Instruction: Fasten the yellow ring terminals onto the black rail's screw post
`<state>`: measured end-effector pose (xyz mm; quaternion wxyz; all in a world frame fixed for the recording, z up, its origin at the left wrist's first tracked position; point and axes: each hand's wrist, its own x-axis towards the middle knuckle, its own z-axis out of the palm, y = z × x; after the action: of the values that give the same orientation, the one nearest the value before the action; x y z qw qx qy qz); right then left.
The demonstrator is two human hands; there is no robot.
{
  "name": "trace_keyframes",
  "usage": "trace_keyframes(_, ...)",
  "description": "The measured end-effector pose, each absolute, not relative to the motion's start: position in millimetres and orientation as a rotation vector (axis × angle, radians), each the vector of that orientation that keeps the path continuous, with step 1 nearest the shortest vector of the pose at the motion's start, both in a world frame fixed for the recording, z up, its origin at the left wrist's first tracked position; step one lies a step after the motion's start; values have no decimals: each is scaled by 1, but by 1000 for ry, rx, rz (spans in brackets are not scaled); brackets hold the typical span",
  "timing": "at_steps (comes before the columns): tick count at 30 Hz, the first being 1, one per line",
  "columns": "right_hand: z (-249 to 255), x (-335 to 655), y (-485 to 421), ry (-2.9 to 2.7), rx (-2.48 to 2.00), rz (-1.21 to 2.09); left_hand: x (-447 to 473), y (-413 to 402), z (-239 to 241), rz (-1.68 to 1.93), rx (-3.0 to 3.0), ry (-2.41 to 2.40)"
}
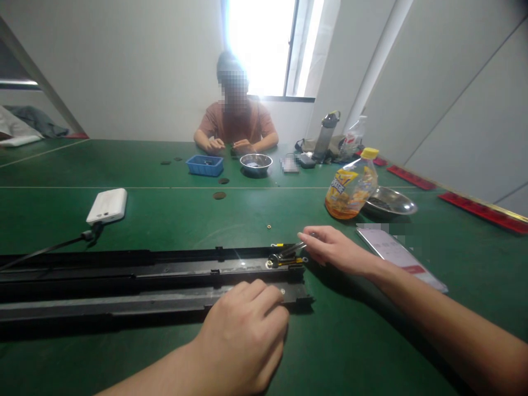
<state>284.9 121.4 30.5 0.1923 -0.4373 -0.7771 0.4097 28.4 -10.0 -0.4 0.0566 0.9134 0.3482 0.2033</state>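
Observation:
My right hand (330,247) is closed around the handle of a metal wrench (291,250). The wrench's far end lies inside the end of a long black rail (181,268), by short black-and-yellow wires with ring terminals (289,262). A second black rail (165,302) lies parallel on the near side. Over this near rail's right end, my left hand (247,330) is curled with its fingers bent around the edge; the fingertips are partly hidden. A small brass-coloured nut or washer (269,226) lies on the green table just beyond the rails.
Right of my hand lies a phone (402,258), with a drink bottle (350,187) and metal bowl (390,202) behind. A white power bank (107,206) with a cable sits left. Across the table, a person (235,124) works behind a blue bin (205,166) and steel bowl (256,165).

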Motion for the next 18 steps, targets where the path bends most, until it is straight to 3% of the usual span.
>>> trace_keyframes(9,24,288,116,-2052,-1267,1363,29,-10,-2,618,2770,1046)
trace_keyframes(18,46,281,113,-2343,-1205,905,28,-9,-1,624,2782,1051)
